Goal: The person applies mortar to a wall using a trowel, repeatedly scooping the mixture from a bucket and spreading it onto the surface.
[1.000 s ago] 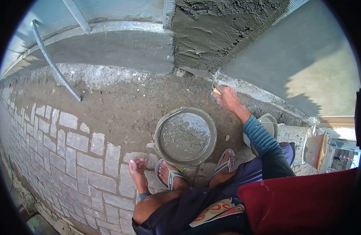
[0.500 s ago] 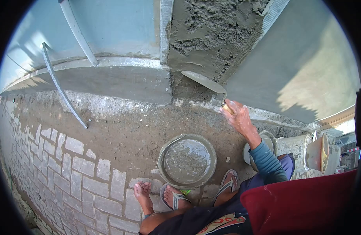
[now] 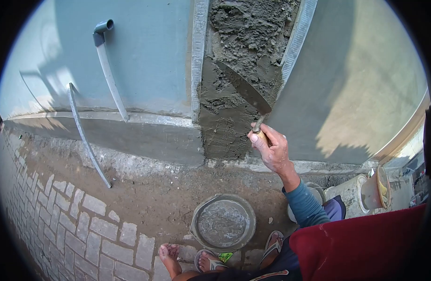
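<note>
My right hand (image 3: pixel 270 149) sets the grey steel pointed trowel (image 3: pixel 242 88) against the wet mortar strip (image 3: pixel 234 70) at twelve o'clock; the round metal mortar pan (image 3: pixel 223 222) lies on the ground before my feet.

Grey pipe (image 3: pixel 108 70) on blue-grey wall (image 3: pixel 145 51), leaning metal bar (image 3: pixel 86 138), paving stones (image 3: pixel 84 229), white buckets (image 3: pixel 360 192)
</note>
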Tool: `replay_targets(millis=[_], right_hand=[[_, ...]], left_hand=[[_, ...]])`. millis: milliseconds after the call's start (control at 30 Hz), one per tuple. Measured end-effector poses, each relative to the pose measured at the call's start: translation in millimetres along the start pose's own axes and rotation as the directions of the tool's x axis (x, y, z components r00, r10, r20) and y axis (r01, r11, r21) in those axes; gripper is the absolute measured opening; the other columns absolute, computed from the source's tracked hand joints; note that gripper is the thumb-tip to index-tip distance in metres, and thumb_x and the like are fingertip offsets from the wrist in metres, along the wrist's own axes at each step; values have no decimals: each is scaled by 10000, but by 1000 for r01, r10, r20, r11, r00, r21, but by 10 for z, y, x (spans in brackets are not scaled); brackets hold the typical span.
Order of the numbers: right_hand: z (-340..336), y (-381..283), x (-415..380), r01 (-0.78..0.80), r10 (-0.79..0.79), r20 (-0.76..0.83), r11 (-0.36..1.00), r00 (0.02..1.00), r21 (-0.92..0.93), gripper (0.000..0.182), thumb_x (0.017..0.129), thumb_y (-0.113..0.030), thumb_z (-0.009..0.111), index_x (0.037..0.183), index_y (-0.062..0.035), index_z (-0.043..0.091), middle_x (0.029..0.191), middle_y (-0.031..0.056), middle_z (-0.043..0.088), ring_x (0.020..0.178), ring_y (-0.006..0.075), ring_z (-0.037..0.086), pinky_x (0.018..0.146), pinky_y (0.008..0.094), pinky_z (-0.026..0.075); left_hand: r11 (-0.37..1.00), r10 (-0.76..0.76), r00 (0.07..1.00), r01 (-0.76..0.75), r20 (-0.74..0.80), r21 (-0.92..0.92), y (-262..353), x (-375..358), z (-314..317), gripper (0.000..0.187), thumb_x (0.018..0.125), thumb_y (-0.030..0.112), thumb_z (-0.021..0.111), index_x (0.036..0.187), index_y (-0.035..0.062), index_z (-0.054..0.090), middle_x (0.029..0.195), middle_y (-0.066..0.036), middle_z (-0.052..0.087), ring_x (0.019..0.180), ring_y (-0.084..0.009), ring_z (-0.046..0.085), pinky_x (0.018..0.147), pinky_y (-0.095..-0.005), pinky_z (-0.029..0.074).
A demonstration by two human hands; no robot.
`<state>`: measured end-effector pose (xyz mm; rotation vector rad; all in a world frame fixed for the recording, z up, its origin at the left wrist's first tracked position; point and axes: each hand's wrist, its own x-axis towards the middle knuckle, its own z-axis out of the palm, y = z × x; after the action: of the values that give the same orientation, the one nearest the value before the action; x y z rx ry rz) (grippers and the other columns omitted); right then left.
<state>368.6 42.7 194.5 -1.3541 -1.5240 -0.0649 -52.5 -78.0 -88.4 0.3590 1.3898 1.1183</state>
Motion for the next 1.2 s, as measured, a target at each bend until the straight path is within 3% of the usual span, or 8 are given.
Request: replay_targets(millis=[67, 133, 200, 467, 700, 900, 1133, 1200], right_hand=[[142, -33, 127, -165, 153, 68, 961, 986, 221, 305, 952, -229, 644, 1058, 56, 626, 778, 54, 621, 604, 110, 600, 503, 273, 485], [239, 216, 313, -500, 373, 334, 618, 866, 607, 276, 968, -240, 618, 1022, 30, 636, 758, 41, 617, 569, 82, 572, 473, 232, 467], [227, 322, 294, -491, 358, 336, 633, 871, 598, 246, 963, -239, 620, 993, 5, 639, 751, 40, 619, 556, 77, 561, 460, 212, 463], [-190, 237, -157, -488, 448, 192, 790, 873, 371, 234, 974, -208, 601, 1031, 18, 633, 753, 59, 618, 541, 94, 563, 440, 225, 461], [4, 92, 405, -469, 334, 336, 716, 880, 517, 254, 987, -222, 579, 1020, 25, 628, 762, 42, 615, 537, 72, 552, 439, 216, 442], [167, 621, -99, -659, 481, 496, 697, 723, 284, 240, 966, -225, 620, 823, -31, 605, 678, 12, 592, 523, 56, 532, 447, 223, 427], [-129, 1079, -771, -751, 619, 578, 660, 531, -16, 225, 946, -227, 648, 879, -13, 649, 684, -5, 590, 517, 39, 513, 445, 217, 397], [-163, 1119, -907, -729, 651, 602, 666, 462, -160, 292, 913, -255, 672, 970, 32, 671, 721, 67, 647, 581, 141, 603, 522, 301, 473]], left_hand=[[1000, 1, 1000, -1, -4, -5, 15, 16, -29, 381, 1006, 453, 487, 1083, 80, 507, 862, -74, 618, 805, -231, 655, 740, -337, 526], [1000, -6, 1000, 6, -10, -9, 3, 21, -44, 383, 1003, 456, 491, 1081, 82, 509, 863, -74, 618, 806, -232, 655, 741, -337, 525], [1000, 5, 1000, -5, -1, -16, 9, 6, -82, 389, 1000, 464, 494, 1082, 85, 512, 862, -73, 617, 810, -231, 653, 742, -336, 524], [1000, 4, 997, -7, -81, -26, -179, 47, -242, 442, 960, 539, 523, 1084, 114, 519, 828, -56, 625, 753, -243, 664, 682, -351, 511], [1000, -14, 1000, 14, -3, 10, -78, -50, -37, 420, 997, 477, 498, 1119, 75, 516, 895, -76, 626, 841, -231, 653, 769, -347, 519], [999, 31, 998, -30, 49, -18, -43, -70, 23, 427, 1003, 472, 492, 1124, 63, 515, 924, -90, 636, 882, -235, 656, 804, -350, 521], [1000, 4, 1000, -4, -5, 0, 1, -162, -164, 466, 1002, 471, 496, 1154, 30, 505, 948, -107, 621, 911, -253, 648, 873, -376, 520], [1000, 17, 1000, -17, -2, 1, -18, -170, -183, 467, 1006, 469, 488, 1152, 26, 505, 946, -104, 619, 912, -253, 647, 876, -378, 517]])
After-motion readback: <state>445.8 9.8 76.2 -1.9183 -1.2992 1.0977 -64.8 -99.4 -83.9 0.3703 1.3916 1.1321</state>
